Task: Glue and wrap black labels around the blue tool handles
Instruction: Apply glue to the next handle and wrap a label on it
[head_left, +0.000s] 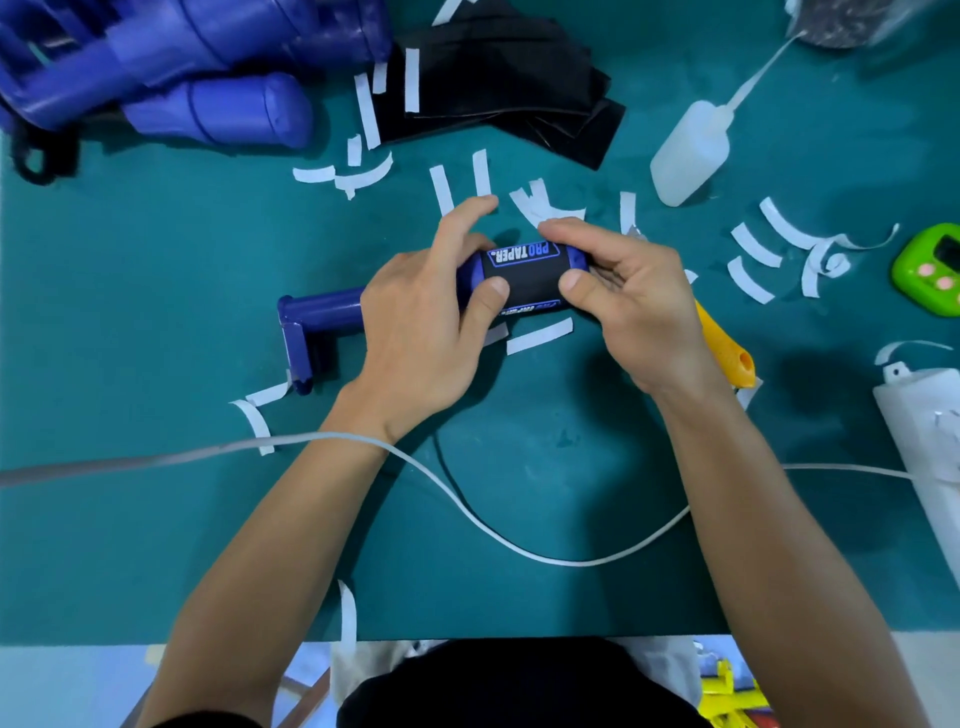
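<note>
Now our left hand (421, 317) and right hand (628, 306) grip the blue handle (322, 306) over the desk (519, 519), pressing the black label (524, 278) around it; perhaps the seam is unclosed, and other handles (208, 78) wait.

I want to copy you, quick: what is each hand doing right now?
Left hand: holding the blue handle.
Right hand: holding its other end, thumb on the black label.

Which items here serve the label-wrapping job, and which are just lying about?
Job: left hand, right hand, blue tool handle, black label, spare black labels, glue bottle, blue handle pile.
Lying about: white paper strips, green timer, white cable, power strip.
</note>
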